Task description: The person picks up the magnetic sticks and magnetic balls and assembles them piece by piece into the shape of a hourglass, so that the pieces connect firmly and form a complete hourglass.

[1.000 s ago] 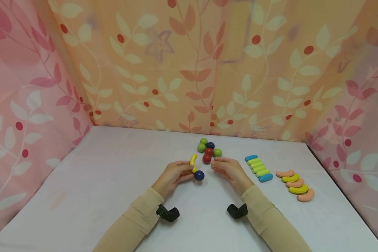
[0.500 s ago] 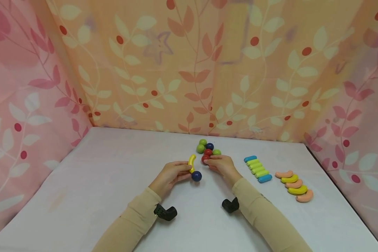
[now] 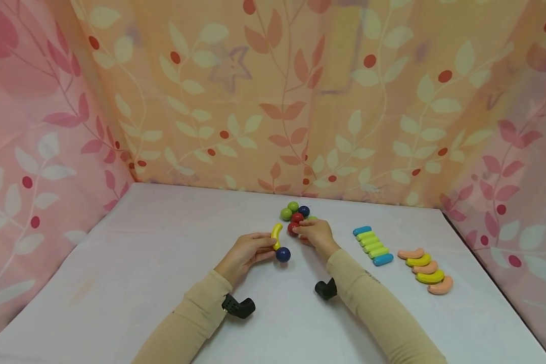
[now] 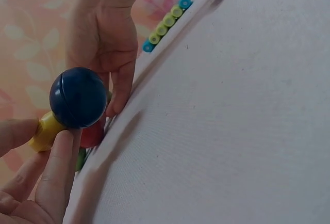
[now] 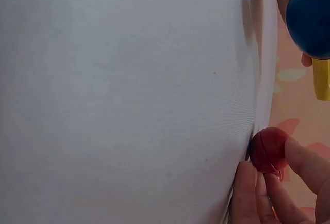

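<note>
Held a yellow curved stick [image 3: 276, 236] at the left, in a pinch between the thumb and fingers [image 4: 54, 170] of the left hand [image 3: 247, 255]. Had a dark blue ball [image 3: 283, 255] touching the near end of that stick. Could not tell if joined to it or just pressed there. Seemed best to grip the stick snugly, not too hard, and to guard the dark blue ball from bumps.

Just past the stick, had two green balls [image 3: 286, 214] close together on the white counter [image 3: 95, 263]. Looked easy to set rolling with one small knock.

Next, at the front of the bunch, pinched the near red ball [image 3: 292, 229] between the thumb and fingers of the right hand [image 3: 317, 235]. Could not tell if lifted or resting on the counter. Seemed wise to squeeze right across the fat middle, so as not to slip off the round side. Needed care, too, around the far red ball [image 3: 297, 218] just behind, the second dark blue ball [image 3: 304, 211] beyond, and another green ball [image 3: 313, 218] partly hidden by the right hand.

Farther right, had green tubes [image 3: 373, 247] lying between two blue tubes [image 3: 383, 260], then orange and yellow curved pieces [image 3: 429, 276]. Called for no wide swing of the right sleeve [image 3: 377, 303] that way.
</note>
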The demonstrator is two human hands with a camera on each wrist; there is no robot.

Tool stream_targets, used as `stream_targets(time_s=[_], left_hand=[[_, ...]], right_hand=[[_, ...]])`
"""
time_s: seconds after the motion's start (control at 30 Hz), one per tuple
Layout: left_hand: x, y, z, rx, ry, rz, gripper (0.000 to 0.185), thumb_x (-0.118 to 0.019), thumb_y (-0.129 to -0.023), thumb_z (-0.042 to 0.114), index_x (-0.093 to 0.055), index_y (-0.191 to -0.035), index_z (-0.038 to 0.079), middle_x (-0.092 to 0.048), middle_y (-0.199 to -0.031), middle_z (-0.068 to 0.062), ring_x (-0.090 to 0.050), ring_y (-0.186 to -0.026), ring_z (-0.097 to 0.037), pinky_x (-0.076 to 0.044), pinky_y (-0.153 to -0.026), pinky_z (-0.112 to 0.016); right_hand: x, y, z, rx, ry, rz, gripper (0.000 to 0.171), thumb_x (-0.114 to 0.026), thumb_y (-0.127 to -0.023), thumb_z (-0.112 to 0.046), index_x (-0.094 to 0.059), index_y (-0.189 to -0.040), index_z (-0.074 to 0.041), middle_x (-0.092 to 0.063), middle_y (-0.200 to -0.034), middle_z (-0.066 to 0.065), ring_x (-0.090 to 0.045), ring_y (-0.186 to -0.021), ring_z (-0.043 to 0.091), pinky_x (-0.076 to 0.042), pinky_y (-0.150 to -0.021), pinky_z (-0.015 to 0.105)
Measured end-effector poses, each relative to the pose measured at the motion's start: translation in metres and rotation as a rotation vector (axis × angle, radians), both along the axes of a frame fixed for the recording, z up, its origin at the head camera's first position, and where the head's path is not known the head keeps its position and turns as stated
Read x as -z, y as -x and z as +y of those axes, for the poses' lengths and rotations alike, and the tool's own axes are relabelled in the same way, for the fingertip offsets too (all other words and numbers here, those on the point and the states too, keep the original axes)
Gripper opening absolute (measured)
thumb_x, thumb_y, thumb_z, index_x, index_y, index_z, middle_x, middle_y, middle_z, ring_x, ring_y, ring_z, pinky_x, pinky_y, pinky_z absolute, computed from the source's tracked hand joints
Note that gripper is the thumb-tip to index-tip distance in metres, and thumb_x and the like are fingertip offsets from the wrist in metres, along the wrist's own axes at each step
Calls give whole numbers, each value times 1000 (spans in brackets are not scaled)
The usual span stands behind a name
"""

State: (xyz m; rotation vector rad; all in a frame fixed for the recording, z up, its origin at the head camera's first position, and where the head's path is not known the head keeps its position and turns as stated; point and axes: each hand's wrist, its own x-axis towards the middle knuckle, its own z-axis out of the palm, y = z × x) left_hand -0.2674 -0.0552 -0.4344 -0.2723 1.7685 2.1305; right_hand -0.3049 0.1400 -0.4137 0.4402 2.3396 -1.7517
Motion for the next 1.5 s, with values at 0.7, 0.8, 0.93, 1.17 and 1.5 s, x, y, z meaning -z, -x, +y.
stream_targets(time_s=[0.7, 0.8, 0.93, 1.17, 1.5], left_hand=[[1, -1, 0, 12, 27, -13, 33, -69, -92, 11, -64, -123, -2, -69, -111, -15, -69, -87, -15, -60, -85, -29], [1, -1, 0, 27, 39, -14, 33, -70, -92, 12, -64, -122, -1, -70, -110, -14, -69, -87, -14, -60, -84, -29], [2, 0, -1, 35, 46, -25, 33, -70, -92, 12, -65, -121, -1, -71, -108, -14, -69, -86, -13, -60, -82, -27], [2, 0, 0, 67, 61, -43, 33, -72, -90, 11, -65, -121, -1, -71, -104, -13, -70, -85, -13, -60, -81, -27], [-1, -3, 1, 143, 67, -44, 36, -72, -89, 7, -63, -122, -4, -68, -108, -17, -71, -83, -14, -61, -79, -27]], right_hand=[[3, -9, 11, -113, -69, 10, 37, -75, -89, -20, -69, -120, -1, -61, -129, 16, -66, -106, 22, -57, -94, 32], [3, -11, 16, -133, -52, 13, 39, -74, -90, -21, -67, -123, -1, -58, -133, 16, -65, -110, 24, -56, -96, 34], [1, -13, 23, -166, 8, 11, 41, -72, -91, -19, -65, -128, -4, -55, -137, 16, -64, -115, 26, -54, -99, 36], [-1, -15, 32, -198, 56, 21, 39, -70, -93, -13, -63, -130, -3, -57, -137, 18, -63, -120, 28, -53, -100, 36], [-6, -22, 36, -194, -98, 25, 47, -77, -88, -24, -64, -132, -14, -53, -144, 12, -48, -131, 31, -47, -109, 43]])
